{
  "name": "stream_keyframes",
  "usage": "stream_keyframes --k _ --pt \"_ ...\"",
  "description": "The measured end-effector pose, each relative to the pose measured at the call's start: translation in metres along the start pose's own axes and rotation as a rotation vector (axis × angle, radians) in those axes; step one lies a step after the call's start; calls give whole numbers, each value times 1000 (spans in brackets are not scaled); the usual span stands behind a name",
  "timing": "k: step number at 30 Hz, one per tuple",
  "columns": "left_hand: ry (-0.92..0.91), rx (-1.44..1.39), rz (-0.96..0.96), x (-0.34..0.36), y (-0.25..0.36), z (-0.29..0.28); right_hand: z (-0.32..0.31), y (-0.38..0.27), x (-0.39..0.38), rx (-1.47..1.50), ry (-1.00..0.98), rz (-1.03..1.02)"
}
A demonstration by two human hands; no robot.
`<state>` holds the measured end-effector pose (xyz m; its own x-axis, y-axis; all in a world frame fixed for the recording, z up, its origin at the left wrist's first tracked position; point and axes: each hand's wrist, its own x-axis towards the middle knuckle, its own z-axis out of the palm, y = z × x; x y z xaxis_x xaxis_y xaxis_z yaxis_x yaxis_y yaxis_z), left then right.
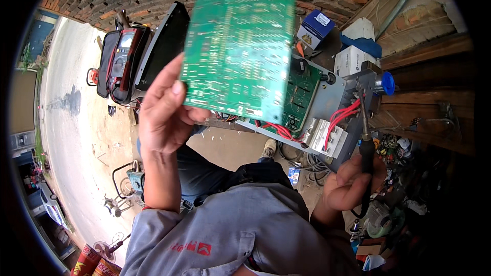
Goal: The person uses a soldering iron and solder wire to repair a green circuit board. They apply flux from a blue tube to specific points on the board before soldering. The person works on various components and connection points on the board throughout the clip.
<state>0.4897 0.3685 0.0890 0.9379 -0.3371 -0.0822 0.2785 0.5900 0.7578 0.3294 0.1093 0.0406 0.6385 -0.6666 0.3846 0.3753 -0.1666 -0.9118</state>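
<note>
One red multimeter (123, 62) and a dark panel (161, 46) sit beyond the left hand (166, 110) on my remote feed, its fingers (177, 90) pinching a green circuit board (238, 51) near the lower-left corner, above a grey chassis (323, 97). I judge the board light, stiff and brittle, best held by its edges; red wires (339, 115) crowd the way rightward, where the right hand (353, 186) grips a soldering iron (366, 156).

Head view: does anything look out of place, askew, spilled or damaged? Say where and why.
Nothing looks plainly spilled or damaged. Untidiest is the heap of mixed parts at the right, jumbled without order. The green circuit board in the left hand is too blurred to check closely.
</note>
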Motion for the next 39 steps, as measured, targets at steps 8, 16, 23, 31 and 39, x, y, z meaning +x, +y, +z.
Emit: stream_keyframes --k 8,16,23,31,39 --pt "43 166 -42 -24 1 -16 6 8 4 31 -71 -109" --pt "-120 164 -326 -27 -53 -15 7 5 2 87 -75 -90" --pt "-112 501 -304 -9 -53 -19 2 5 0 154 -104 -84" --pt "-29 1156 -141 -20 -41 12 6 4 -3 63 -57 -75" --pt "-15 1216 -49 -22 -40 9 9 2 4 19 -105 -126"
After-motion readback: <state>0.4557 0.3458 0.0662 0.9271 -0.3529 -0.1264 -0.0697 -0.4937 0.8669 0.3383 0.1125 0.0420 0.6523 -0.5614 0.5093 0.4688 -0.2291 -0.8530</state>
